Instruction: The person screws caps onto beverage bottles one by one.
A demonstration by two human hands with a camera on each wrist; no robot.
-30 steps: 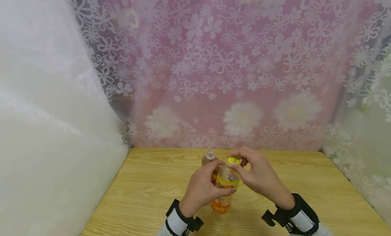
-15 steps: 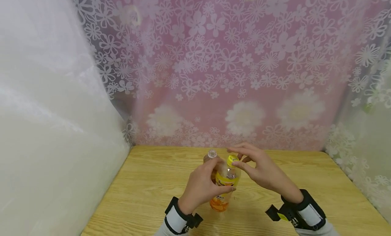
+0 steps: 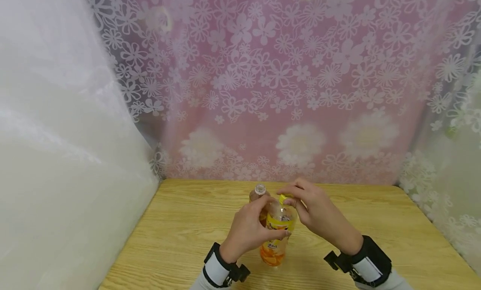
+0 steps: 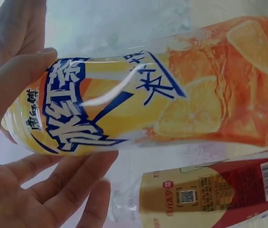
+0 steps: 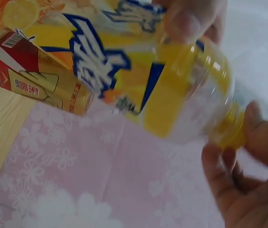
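A clear iced-tea bottle [image 3: 278,227] with a yellow and orange label is in front of me, roughly upright. My left hand [image 3: 246,229] grips its upper body, thumb across the near side and fingers round the far side. On the bottle's neck is a yellow cap [image 5: 231,127], which my right hand [image 3: 319,208] pinches between thumb and fingers. Just behind stands a second bottle [image 4: 209,194] with a red and gold label and no cap on its mouth. In the head view my left hand and the first bottle hide most of it.
Both bottles are over a wood-grain table [image 3: 195,223]. A pink flowered curtain [image 3: 240,94] hangs along its back edge. White sheeting [image 3: 75,156] closes off the left side, and a pale flowered sheet [image 3: 447,169] hangs at the right.
Half a second ago my right fingers were spread and loosened at the cap, with the hand farther right. Now they are back pinching it. My left hand keeps its grip on the bottle.
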